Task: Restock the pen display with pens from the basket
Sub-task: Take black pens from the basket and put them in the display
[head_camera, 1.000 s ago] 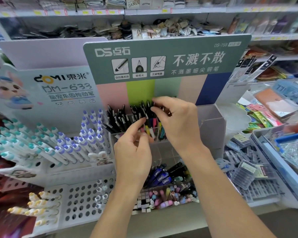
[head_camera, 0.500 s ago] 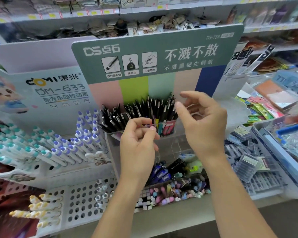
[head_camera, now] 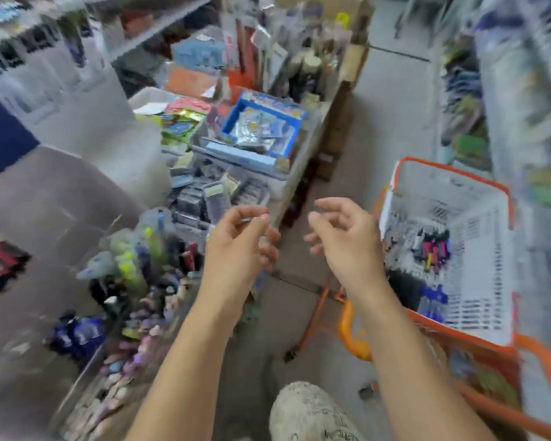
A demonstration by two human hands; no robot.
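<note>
White perforated plastic basket [head_camera: 477, 198] is rimmed in orange; pink, yellow and black pens [head_camera: 431, 249] seen inside. Blue-framed rectangular box [head_camera: 295, 135] seen far left.

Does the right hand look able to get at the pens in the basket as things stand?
Probably yes: the right hand hangs empty beside the white-and-orange plastic basket, whose top is open, and nothing covers the loose pens inside.

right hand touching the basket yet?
Apart. In the head view the right hand hangs loosely curled and empty over the floor, with bare floor showing between its fingers and the rim of the orange basket.
</note>
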